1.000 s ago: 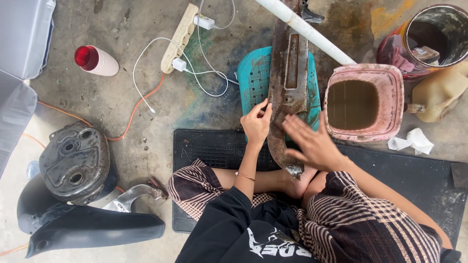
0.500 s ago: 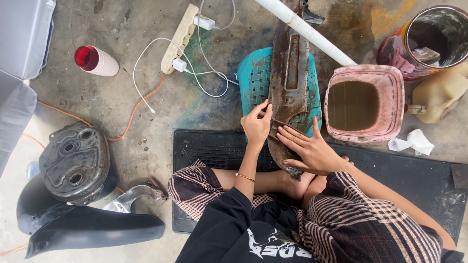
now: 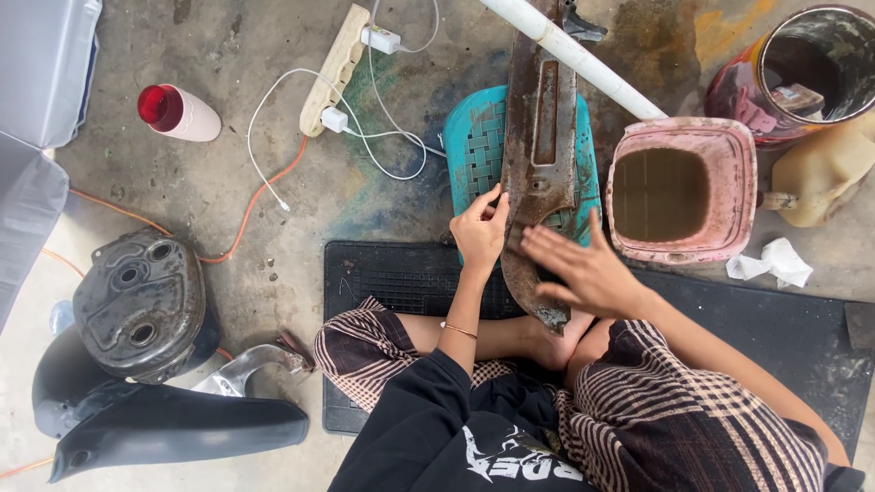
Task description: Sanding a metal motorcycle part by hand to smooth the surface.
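Note:
A long rusty brown metal cover lies lengthwise over a teal plastic stool, its near end by my foot. My left hand grips the cover's left edge, fingers curled on it. My right hand lies flat on the lower part of the cover, fingers spread and slightly blurred. I sit on a black rubber mat with my legs folded.
A pink tub of murky water stands right of the stool, with a white pipe, a paint-stained bucket, a yellowish jug and a crumpled tissue. At left lie a power strip, a cup and dark motorcycle parts.
My right hand has slid along the lower part of the cover, from the near end up and leftward, fingers now spread flat. My left hand has stayed on the cover's left edge.

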